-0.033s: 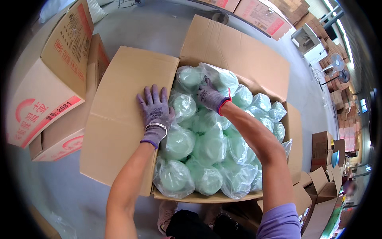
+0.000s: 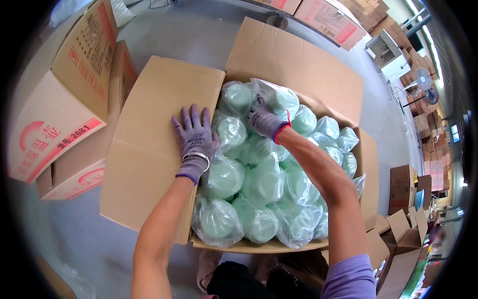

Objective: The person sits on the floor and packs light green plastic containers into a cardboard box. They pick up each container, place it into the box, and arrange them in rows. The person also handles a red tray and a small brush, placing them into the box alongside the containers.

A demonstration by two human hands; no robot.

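Note:
A large open cardboard box (image 2: 279,246) is packed with several rounded pale green objects (image 2: 217,223), each in a clear plastic bag; the bags hide their exact kind. My left hand (image 2: 195,139), in a grey-purple glove with a white ring at the wrist, lies flat with fingers spread on the box's left flap (image 2: 144,139). Near the far left corner, my right hand (image 2: 265,117), gloved alike with a red string at the wrist, has its bent fingers closed on a clear plastic bag (image 2: 277,99) between two of the green objects. Its fingertips are partly hidden.
Printed cartons (image 2: 55,124) stand to the left of the box. More cartons (image 2: 328,22) are at the far side. Opened boxes (image 2: 403,239) stand at the lower right. Fans (image 2: 422,78) and stacked cartons are farther right. My shoes (image 2: 208,266) are at the near edge.

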